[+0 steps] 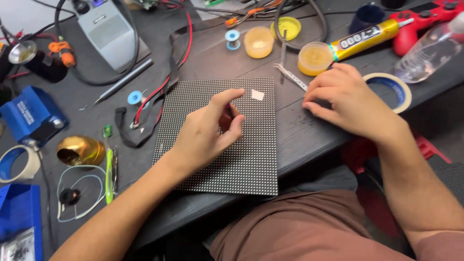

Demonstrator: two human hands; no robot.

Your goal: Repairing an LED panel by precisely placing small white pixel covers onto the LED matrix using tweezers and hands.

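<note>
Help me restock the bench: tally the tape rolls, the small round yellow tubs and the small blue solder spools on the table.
Tape rolls: 2
Round yellow tubs: 2
Blue solder spools: 2
Total: 6

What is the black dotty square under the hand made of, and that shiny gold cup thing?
The dotted panel looks like rigid matte black plastic, judging by its even grid of tiny pale dots. The gold cup seems polished metal: it mirrors light brightly. Neither is certain.

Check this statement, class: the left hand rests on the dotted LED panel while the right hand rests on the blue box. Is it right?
Not quite. The head view shows the right hand resting on the dark table, beside the tape roll. The left hand is on the LED panel.
</note>
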